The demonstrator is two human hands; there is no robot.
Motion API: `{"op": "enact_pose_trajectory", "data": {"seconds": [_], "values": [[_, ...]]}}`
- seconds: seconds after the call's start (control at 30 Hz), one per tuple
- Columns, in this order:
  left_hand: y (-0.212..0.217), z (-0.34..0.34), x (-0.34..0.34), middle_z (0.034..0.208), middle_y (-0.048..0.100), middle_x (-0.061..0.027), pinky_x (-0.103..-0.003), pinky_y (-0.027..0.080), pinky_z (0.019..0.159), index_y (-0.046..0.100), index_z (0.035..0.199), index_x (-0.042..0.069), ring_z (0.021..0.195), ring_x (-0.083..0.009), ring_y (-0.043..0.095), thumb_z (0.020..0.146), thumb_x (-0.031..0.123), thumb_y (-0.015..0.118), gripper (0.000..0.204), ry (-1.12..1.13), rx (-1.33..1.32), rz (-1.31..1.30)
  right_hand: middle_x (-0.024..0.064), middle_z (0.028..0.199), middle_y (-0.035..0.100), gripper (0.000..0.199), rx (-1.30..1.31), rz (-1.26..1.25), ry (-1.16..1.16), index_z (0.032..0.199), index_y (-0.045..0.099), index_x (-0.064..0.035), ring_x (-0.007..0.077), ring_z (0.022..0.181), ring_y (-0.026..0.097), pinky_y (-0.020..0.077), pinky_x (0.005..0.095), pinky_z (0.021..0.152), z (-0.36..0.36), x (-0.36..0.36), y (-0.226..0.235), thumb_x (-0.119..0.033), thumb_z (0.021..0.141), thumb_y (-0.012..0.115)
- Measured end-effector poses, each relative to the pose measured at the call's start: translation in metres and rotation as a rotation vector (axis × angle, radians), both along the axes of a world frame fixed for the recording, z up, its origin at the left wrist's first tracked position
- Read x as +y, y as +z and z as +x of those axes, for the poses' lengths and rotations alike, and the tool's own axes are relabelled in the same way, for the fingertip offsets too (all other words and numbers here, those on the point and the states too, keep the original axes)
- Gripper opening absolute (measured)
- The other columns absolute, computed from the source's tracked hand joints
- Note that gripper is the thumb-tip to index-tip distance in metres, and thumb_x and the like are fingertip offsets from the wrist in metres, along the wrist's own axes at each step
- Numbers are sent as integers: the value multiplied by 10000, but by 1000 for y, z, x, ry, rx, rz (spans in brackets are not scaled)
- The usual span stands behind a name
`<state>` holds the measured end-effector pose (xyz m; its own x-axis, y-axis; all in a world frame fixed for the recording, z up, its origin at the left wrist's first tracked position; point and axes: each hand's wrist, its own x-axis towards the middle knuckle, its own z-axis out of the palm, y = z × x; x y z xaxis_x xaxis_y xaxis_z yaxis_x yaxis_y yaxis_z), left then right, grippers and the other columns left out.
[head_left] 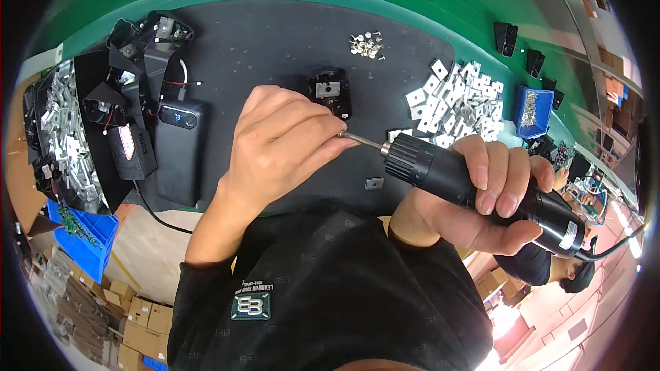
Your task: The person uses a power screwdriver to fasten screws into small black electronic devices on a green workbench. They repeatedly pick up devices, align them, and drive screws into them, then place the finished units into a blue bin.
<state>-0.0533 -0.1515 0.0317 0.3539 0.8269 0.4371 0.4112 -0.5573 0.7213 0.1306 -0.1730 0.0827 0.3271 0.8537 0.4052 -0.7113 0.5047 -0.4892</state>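
Observation:
My right hand [505, 196] is wrapped round a black corded electric screwdriver [440, 173], its bit pointing left. My left hand [278, 141] is closed in a pinch at the bit's end, on what looks like a small screw [341, 134], mostly hidden by the fingertips. Just beyond the left fingers, a black plastic housing [337, 105] lies on the dark mat, with a silvery metal plate [327, 89] and part of a circuit board in it. A loose pile of screws [366, 45] lies farther back. Many small metal plates [457, 99] are heaped on the right.
A black power bank [180, 154] and several black housings [148, 48] crowd the left, beside a bin of metal pieces [72, 137]. One metal plate [374, 183] lies alone near the front edge. A blue tray [535, 111] with small parts stands right. Another person [533, 264] is at the right.

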Motion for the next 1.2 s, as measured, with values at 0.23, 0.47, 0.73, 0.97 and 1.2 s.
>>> {"op": "enact_pose_trajectory", "data": {"seconds": [0.23,0.47,0.73,0.97,1.2], "values": [[-3,-3,4,742,618,-7,-312,406,650,660,735,77,683,-178,573,549,177,801,254,-18,0,41,-1,802,520,463,-76,-58,144,1224,413,-140,118,689,519,398,295,700,7,3,1,-268,864,674],[-10,-3,4,732,605,5,-320,394,657,652,724,85,683,-180,565,546,213,795,261,-13,29,104,-11,790,514,422,-113,-106,177,1183,440,-132,105,674,502,394,283,696,6,8,0,-253,853,674],[-20,-6,9,1150,589,-99,-395,365,892,556,1182,58,1062,-277,536,499,312,836,781,66,215,-155,-30,768,487,336,-189,-137,76,1063,494,-123,83,651,469,386,272,712,7,13,-8,-256,820,683],[-31,-4,11,1150,563,-53,-398,368,868,558,1192,79,1066,-256,519,487,256,841,780,40,234,-219,-25,757,474,328,-375,-165,15,1077,480,-152,99,644,460,339,282,659,-5,18,-17,-254,831,672],[-33,-4,11,1156,570,-60,-396,367,887,528,1253,89,1043,-268,523,501,255,831,827,19,269,-150,-26,747,479,347,-389,-152,-11,1085,481,-156,98,638,462,342,273,653,-10,22,-21,-252,820,683]]}}
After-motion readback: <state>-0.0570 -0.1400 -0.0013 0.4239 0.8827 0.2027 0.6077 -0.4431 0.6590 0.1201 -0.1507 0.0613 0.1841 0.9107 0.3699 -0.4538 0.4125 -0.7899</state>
